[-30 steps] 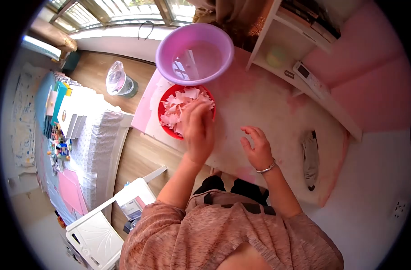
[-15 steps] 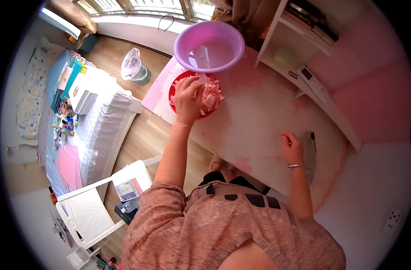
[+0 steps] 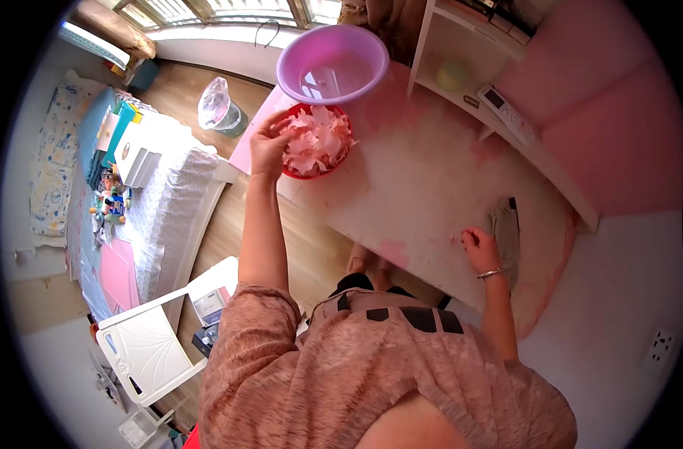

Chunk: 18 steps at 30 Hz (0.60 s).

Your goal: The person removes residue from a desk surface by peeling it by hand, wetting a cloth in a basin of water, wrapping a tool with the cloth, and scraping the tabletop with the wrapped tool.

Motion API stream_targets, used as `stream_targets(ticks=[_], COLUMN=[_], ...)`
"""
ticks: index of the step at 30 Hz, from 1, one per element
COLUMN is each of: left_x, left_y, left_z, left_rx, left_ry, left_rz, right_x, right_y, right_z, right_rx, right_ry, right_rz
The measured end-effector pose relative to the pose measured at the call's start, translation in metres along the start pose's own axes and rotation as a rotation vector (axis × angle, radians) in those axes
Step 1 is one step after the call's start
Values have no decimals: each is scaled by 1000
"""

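Pink-blotched white tabletop point(image 3: 424, 176): curled left hand point(image 3: 271, 141) shifted to round red bowl point(image 3: 344, 122) edge, baring pale-pink torn scraps point(image 3: 317, 144); right hand point(image 3: 478, 248) narrowed, can't tell either grip.

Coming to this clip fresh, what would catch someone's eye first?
Probably the purple basin at the far-left end of the table, then the red bowl beside it, heaped with pink scraps. The left hand is at the bowl's left side, while the right hand is near the grey cloth at the right end.
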State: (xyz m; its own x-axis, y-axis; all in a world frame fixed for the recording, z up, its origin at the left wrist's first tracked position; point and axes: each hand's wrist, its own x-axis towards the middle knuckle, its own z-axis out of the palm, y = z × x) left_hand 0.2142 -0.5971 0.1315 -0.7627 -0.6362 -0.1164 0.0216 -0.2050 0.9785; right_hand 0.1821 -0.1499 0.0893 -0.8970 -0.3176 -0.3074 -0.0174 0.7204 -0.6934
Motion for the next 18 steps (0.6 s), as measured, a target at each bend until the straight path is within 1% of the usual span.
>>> stream_targets(ticks=[2,4,5,6,8,10,11,12,14,18], left_x=[8,-1,-6,-8,-5,-14,-18,-14,-12,-25], left_y=[-24,-24,-24,-29,-49,-43,-37,-50,-57,-62], left_z=[-29,-37,-39,-46,-60,-46,-41,-46,-42,-34], left_rx=[-14,-38,15,180,341,178,148,129,98,92], left_ry=[95,279,358,413,418,323,191,93,69,78], left_rz=[123,194,179,166,43,-234,-329,-309,-447,-368], right_x=[-4,-6,-7,-7,-7,-6,-4,-2,1,2], right_y=[4,-3,-4,-7,-15,-25,-30,-35,-44,-50], right_z=[-2,-8,-8,-6,1,13,18,23,29,30], right_rx=[46,5,0,5,7,-63,-51,-51,-45,-92], right_ry=[-7,-7,-3,-33,-63,-134,-165,-164,-161,-161], right_rz=[28,23,35,22,5,-67,-43,-51,-100,-76])
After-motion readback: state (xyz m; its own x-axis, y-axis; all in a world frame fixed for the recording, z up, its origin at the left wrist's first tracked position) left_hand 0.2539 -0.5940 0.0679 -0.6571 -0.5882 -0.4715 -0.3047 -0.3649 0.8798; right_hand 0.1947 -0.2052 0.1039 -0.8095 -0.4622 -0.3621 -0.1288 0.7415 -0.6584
